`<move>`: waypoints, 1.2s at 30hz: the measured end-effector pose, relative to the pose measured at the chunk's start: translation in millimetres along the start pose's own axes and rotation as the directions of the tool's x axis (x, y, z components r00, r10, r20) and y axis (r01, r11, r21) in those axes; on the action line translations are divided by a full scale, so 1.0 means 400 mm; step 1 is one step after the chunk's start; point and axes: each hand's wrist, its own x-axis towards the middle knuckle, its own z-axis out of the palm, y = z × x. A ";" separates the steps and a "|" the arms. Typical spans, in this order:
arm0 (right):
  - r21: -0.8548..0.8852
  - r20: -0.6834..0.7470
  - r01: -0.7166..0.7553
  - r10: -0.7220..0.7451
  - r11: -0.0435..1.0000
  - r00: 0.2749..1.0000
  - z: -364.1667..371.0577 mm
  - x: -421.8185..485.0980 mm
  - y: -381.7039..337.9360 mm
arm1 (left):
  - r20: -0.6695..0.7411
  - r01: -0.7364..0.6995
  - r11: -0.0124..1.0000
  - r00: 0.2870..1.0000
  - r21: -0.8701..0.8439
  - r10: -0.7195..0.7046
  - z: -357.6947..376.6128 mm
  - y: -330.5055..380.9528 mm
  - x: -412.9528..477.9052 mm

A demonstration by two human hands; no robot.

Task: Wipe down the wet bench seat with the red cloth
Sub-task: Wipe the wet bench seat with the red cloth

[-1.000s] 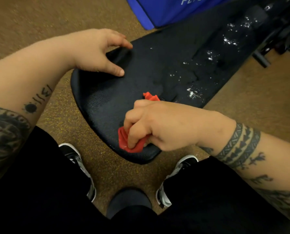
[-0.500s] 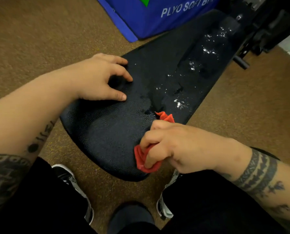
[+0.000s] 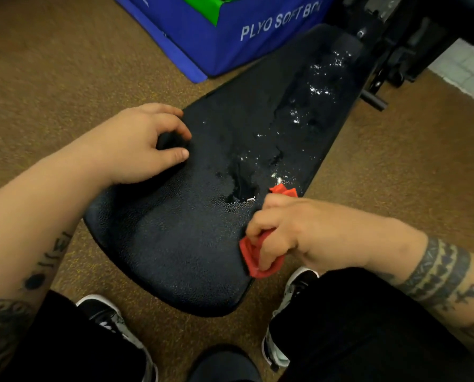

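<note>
The black padded bench seat runs from near me up to the right, with shiny water drops over its middle and far half. My right hand is shut on the bunched red cloth and presses it against the seat's near right edge; a corner of the cloth sticks out beyond my fingers. My left hand rests on the seat's left edge, fingers curled, holding nothing. The near wide end of the seat looks dull and mostly dry.
A blue foam box lettered PLYO SOFT BOX stands on the brown floor beyond the seat's left side. Black metal frame parts sit at the seat's far end. My shoes and dark trouser legs flank the near end.
My right hand with the cloth has slid from the seat's near middle to its right edge. The view has tilted up, showing more of the far end. My left hand stayed on the left edge.
</note>
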 end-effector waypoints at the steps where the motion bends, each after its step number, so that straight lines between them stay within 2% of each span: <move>1: -0.014 0.012 -0.030 0.030 0.999 0.999 -0.012 -0.014 0.016 | -0.023 0.014 1.000 1.000 0.007 -0.014 0.001 -0.004 0.001; 3: -0.019 -0.003 -0.087 0.087 0.996 0.996 -0.048 -0.027 0.040 | -0.108 0.070 0.997 0.992 0.009 -0.069 0.006 -0.010 0.008; 5: 0.027 -0.084 -0.124 0.126 0.992 0.988 -0.095 -0.022 0.054 | -0.166 0.195 0.980 0.966 -0.035 -0.198 0.017 -0.017 0.014; 7: 0.097 -0.200 -0.149 0.166 0.984 0.966 -0.148 0.004 0.073 | -0.153 0.324 0.934 0.926 -0.153 -0.346 0.026 -0.022 0.021; 9: 0.236 -0.269 -0.170 0.232 0.957 0.935 -0.189 0.040 0.099 | -0.123 0.388 0.889 0.897 -0.244 -0.425 0.031 -0.034 0.034; 13: 0.468 -0.253 -0.173 0.319 0.867 0.913 -0.217 0.092 0.141 | -0.091 0.433 0.884 0.887 -0.177 -0.453 0.029 -0.044 0.050; 15: 0.515 -0.228 -0.148 0.302 0.844 0.926 -0.214 0.098 0.154 | -0.087 0.455 0.878 0.878 -0.152 -0.470 0.025 -0.053 0.058; 17: 0.538 -0.261 -0.104 0.283 0.836 0.923 -0.213 0.103 0.164 | -0.077 0.478 0.866 0.867 -0.148 -0.492 0.018 -0.060 0.065; 20: 0.593 -0.396 -0.023 0.316 0.805 0.862 -0.219 0.118 0.177 | -0.046 0.503 0.847 0.855 -0.171 -0.517 0.000 -0.060 0.076; 23: 0.684 -0.471 0.034 0.406 0.728 0.783 -0.219 0.122 0.165 | 0.012 0.525 0.837 0.848 -0.155 -0.530 -0.012 -0.054 0.082; 25: 0.707 -0.481 -0.006 0.486 0.708 0.730 -0.207 0.117 0.156 | 0.041 0.543 0.833 0.840 -0.107 -0.542 -0.011 -0.049 0.087; 27: 0.676 -0.475 -0.084 0.520 0.732 0.710 -0.189 0.112 0.155 | 0.035 0.554 0.831 0.833 -0.046 -0.553 -0.007 -0.048 0.094; 28: 0.642 -0.461 -0.127 0.513 0.756 0.724 -0.180 0.108 0.147 | 0.034 0.562 0.827 0.827 -0.022 -0.561 -0.004 -0.046 0.096; 30: 0.522 -0.429 -0.176 0.435 0.835 0.792 -0.161 0.103 0.114 | 0.024 0.572 0.821 0.820 0.006 -0.572 0.001 -0.040 0.101; 33: 0.295 -0.341 -0.174 0.274 0.940 0.899 -0.095 0.100 0.031 | 0.006 0.570 0.821 0.821 0.035 -0.570 0.005 -0.033 0.095; 36: 0.055 -0.290 -0.224 0.230 0.973 0.929 -0.009 0.090 -0.038 | -0.019 0.568 0.821 0.823 0.050 -0.568 0.006 -0.018 0.093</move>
